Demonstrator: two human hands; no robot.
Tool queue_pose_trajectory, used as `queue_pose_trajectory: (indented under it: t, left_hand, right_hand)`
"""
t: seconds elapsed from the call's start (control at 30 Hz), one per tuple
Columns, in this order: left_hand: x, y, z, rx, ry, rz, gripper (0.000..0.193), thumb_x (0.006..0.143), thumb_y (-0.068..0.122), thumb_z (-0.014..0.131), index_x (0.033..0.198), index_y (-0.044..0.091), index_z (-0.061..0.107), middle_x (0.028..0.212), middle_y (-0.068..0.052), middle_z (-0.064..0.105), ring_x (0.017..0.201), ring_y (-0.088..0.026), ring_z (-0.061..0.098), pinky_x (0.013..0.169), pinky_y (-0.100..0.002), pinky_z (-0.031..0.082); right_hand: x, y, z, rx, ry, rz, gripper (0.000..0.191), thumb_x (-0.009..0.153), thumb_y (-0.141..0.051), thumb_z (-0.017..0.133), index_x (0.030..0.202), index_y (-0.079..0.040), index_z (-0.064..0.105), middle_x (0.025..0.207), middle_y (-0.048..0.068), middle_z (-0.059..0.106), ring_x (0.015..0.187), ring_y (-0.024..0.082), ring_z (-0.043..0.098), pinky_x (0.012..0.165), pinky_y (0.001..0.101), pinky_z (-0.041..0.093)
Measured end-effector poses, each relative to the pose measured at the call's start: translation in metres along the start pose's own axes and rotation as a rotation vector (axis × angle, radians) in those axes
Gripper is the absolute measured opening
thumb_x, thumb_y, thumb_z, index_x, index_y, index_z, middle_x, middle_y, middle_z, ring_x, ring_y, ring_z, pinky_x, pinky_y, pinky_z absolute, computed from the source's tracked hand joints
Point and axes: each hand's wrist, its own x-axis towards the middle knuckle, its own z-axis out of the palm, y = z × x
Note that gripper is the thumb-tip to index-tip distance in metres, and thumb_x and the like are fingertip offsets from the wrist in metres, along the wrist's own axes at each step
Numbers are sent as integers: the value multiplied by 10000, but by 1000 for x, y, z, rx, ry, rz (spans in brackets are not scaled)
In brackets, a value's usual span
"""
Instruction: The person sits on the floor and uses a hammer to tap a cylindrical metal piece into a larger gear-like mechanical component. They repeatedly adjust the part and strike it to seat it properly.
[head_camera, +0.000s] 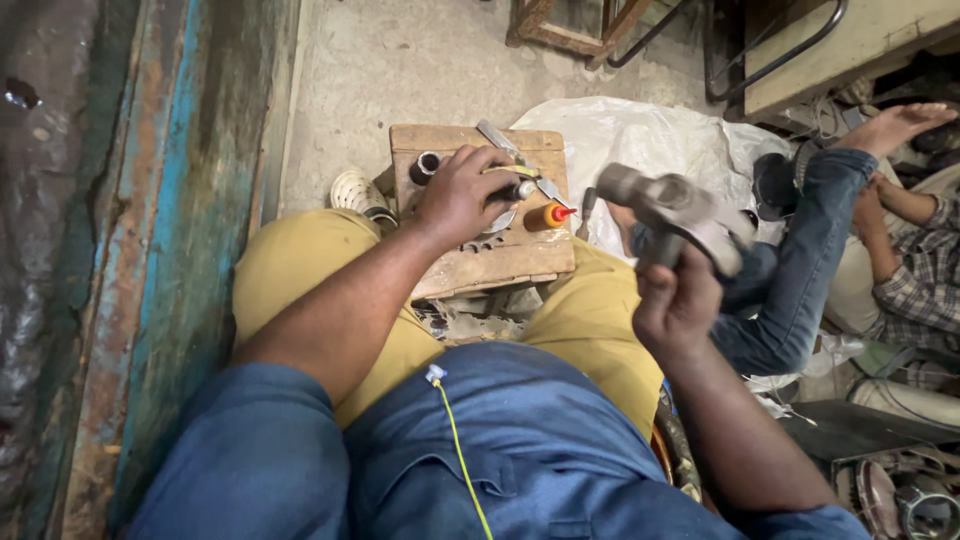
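My left hand (462, 195) sits a little above the middle of the frame, fingers curled down around a small dark part (520, 188) pressed to the top of the wooden block (500, 262) between my knees. My right hand (680, 305), right of centre and lower, is closed around the handle of a grey metal tool (672, 208), which is raised off the block and blurred. The tool's long axis runs from upper left to lower right, its head end pointing left toward the block. So the dark part lies to the left of and slightly above my right hand, directly under the left, which is the nearer one by far. Just right of the left hand's fingers a small orange bottle (547, 215) lies on its side, red tip pointing right. A metal file (505, 143) rests near the block's upper edge, and a short metal ring (425, 165) stands at its upper left corner. Behind the block, white plastic sheeting (640, 140) covers the floor, and another person's jeans-clad leg (810, 250) crosses the right side.
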Motion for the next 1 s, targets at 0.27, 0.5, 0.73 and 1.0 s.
queue_pose_trajectory:
  t: [0.27, 0.5, 0.73, 1.0]
  left_hand:
    - [1, 3, -1, 12, -11, -19, 352, 763, 150, 857, 1101, 173, 760, 1237, -47, 647, 1179, -297, 596, 1000, -444, 499]
    - [5, 6, -17, -45, -80, 2, 322, 811, 169, 843, 1121, 151, 755, 1266, -74, 653, 1172, -308, 609, 1006, -420, 522]
    - [5, 4, -23, -53, -126, -13, 373, 831, 184, 835, 1185, 116, 738, 1352, -89, 659, 1209, -323, 628, 1014, -419, 520]
    - [-3, 8, -26, -162, -105, -107, 395, 857, 129, 847, 1229, 81, 723, 1393, -88, 670, 1293, -291, 646, 1074, -386, 526]
  right_hand:
    - [22, -32, 5, -204, -370, -90, 388, 1034, -138, 584, 1406, -27, 589, 852, 144, 699, 725, 191, 684, 675, 308, 517]
    - [-17, -1, -12, -108, -287, 110, 402, 1065, -155, 557, 1444, -22, 563, 812, 81, 663, 698, 112, 599, 653, 284, 499]
    - [-75, 54, -28, -100, -304, 334, 408, 1027, -188, 608, 1399, -24, 585, 807, 41, 695, 728, 78, 627, 691, 251, 513]
    - [-100, 64, -39, -16, -283, 361, 405, 1013, -183, 620, 1396, -49, 612, 810, 65, 706, 753, 95, 656, 706, 268, 533]
